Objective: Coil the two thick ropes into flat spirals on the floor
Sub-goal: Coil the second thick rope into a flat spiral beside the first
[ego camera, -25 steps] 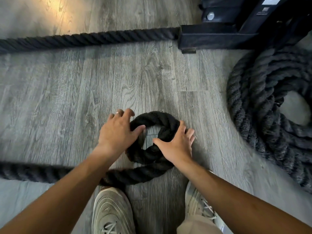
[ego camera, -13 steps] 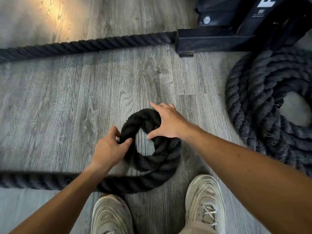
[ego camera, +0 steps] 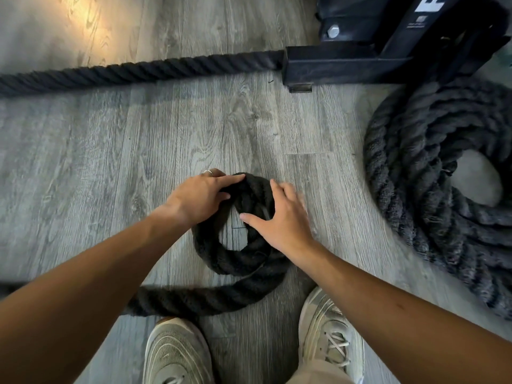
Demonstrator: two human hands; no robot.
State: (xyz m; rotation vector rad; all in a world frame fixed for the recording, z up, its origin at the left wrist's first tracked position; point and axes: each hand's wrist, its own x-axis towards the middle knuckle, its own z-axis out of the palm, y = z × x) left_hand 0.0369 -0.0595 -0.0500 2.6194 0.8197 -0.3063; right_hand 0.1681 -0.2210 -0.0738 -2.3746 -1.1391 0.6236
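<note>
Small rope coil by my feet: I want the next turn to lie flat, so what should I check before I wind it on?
1. Left hand on the small coil, far-left rim: ok.
2. Right hand on the coil's right side, thumb over the centre hole: ok.
3. Coil flat on the floor: cannot tell; the turns seem to overlap under the hands.
4. Loose tail free to feed: ok, it runs leftward on bare floor.
5. Shoes off the rope: ok, though the left toe is close.
6. Room before the large coil: ok.
</note>
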